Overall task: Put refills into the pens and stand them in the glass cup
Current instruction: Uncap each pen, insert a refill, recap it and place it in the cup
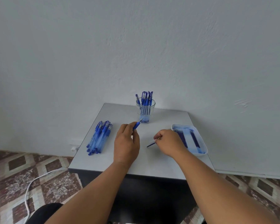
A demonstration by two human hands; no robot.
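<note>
L hand [126,143] grips rubbery-tipped pen [137,125], R hand [169,141] pinches thin refill [151,145] (clear glass cup [145,110] behind)

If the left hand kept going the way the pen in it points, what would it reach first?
The left hand holds a pen aimed up and away toward the glass cup. The cup's lower wall looks like the first thing in line, though depth between tip and glass is unclear.

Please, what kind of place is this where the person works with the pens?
Probably a plain room in a home, not a workshop. A small grey table stands against a bare painted wall, the floor has patterned tiles, and a white cable runs across it.
</note>
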